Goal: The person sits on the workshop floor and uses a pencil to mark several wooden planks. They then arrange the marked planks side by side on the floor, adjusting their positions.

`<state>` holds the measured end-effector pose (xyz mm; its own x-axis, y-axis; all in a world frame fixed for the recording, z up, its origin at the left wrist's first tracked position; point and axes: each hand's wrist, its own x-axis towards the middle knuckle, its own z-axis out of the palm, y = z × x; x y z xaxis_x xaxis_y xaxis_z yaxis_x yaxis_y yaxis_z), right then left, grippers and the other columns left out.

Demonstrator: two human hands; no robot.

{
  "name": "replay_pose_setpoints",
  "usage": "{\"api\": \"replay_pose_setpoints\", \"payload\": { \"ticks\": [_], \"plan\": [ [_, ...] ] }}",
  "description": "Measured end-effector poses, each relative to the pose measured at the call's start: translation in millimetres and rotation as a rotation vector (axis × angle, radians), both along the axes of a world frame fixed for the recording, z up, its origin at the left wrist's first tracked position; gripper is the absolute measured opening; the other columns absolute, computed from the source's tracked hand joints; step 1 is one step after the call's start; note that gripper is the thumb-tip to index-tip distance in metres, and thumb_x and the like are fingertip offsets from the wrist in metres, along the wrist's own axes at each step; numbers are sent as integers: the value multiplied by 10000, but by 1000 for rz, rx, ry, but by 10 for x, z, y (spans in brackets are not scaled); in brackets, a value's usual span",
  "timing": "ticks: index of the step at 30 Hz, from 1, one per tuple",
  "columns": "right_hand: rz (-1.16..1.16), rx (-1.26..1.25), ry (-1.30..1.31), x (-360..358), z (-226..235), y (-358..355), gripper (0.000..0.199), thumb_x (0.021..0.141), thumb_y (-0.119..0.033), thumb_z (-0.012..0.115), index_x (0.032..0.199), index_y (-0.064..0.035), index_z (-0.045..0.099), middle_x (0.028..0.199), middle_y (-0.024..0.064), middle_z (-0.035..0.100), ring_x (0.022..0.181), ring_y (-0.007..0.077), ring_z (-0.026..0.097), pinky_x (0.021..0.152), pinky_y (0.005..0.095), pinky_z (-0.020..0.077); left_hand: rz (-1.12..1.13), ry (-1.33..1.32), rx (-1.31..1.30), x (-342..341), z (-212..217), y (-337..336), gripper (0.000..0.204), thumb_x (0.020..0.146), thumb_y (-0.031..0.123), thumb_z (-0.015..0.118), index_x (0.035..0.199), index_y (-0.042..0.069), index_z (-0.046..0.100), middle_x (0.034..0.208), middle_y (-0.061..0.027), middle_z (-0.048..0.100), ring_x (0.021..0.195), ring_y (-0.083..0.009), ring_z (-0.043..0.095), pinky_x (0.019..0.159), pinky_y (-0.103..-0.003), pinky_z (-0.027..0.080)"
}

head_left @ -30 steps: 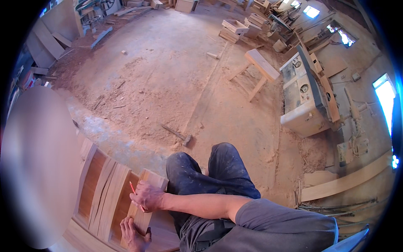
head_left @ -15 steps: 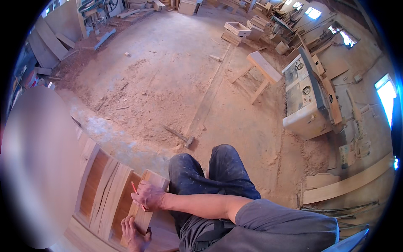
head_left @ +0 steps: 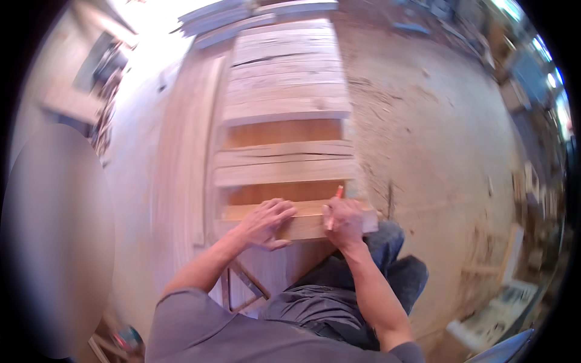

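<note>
My left hand (head_left: 266, 222) lies flat, fingers spread, on a pale wooden slat (head_left: 305, 219) laid across a wooden frame (head_left: 187, 157). My right hand (head_left: 344, 221) rests on the right end of the same slat and grips a red pencil (head_left: 336, 198), whose tip points away from me. More slats (head_left: 284, 163) lie across the frame farther off, with gaps showing darker wood below. My knees in dark trousers sit just under the slat's right end.
Sawdust and wood scraps cover the floor (head_left: 436, 139) to the right. Planks (head_left: 242, 15) are stacked at the far end of the frame. Boards and workshop clutter (head_left: 514, 290) line the right rim. A blurred patch covers the left side.
The view has swung from the workshop floor down onto the frame. My hands, seen low in the frame before, now sit in the middle on the slat, the right still holding the pencil.
</note>
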<state>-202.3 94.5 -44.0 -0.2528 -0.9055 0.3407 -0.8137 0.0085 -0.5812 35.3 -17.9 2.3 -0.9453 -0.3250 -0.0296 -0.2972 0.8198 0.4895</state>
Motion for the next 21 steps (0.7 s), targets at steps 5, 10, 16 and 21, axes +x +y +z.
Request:
{"api": "replay_pose_setpoints", "payload": {
  "ticks": [5,10,16,21],
  "plan": [
    [43,90,113,-99,-90,124,131,894,-181,668,818,-81,629,744,143,656,751,342,642,784,458,478,540,218,169,68,-456,-301,742,825,324,835,1411,-17,532,1463,-232,538,1366,-428,493,1165,-478,392],
    [36,58,162,-84,-87,55,132,882,-182,673,810,-82,626,723,138,647,716,337,637,754,459,476,1310,594,493,347,-882,-1844,1002,837,327,836,1586,-60,293,1586,-282,409,1483,-349,397,1202,-413,354],
    [16,135,170,-186,-60,54,110,870,-166,687,815,-78,649,732,135,643,719,351,631,736,468,472,1451,675,853,352,-1070,-2607,1257,821,344,835,1663,39,-47,1702,-263,174,1567,-393,217,1264,-541,188],
    [30,92,142,-63,-80,-45,142,850,-162,689,779,-94,587,688,120,598,683,323,607,717,446,458,1479,762,868,626,-1489,-3009,1080,825,334,833,1645,37,196,1408,-166,555,1171,-284,577,1000,-467,440]
  ]
}}
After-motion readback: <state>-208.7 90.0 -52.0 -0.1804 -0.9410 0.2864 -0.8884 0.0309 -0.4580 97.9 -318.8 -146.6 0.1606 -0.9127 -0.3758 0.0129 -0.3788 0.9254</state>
